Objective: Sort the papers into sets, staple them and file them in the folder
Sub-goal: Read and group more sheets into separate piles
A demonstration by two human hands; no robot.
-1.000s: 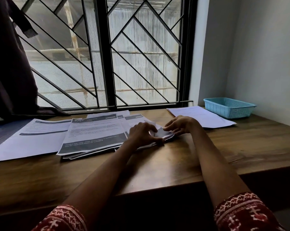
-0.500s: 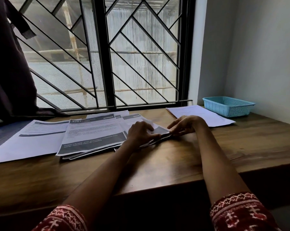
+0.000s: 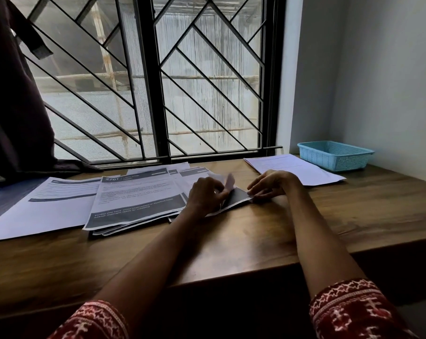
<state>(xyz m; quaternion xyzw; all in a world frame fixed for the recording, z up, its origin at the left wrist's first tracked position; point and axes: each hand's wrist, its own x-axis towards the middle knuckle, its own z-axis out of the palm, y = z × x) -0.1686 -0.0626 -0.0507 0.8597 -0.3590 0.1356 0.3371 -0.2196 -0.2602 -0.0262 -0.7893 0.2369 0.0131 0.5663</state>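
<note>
1. Gripping the near corner of the fanned papers [image 3: 138, 199], your left hand [image 3: 206, 195] pinches a lifted, blurred sheet [image 3: 229, 181] between curled fingers.
2. Your right hand [image 3: 272, 183] pinches the dark-printed corner [image 3: 236, 198] at its right tip.
3. The papers lie on the desk [image 3: 256, 241], left of a separate sheet [image 3: 292, 168] and a blue basket [image 3: 335, 155].

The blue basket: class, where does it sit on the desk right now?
In the head view the blue basket sits at the desk's far right corner against the wall, just right of the separate sheet of paper and the window.
</note>
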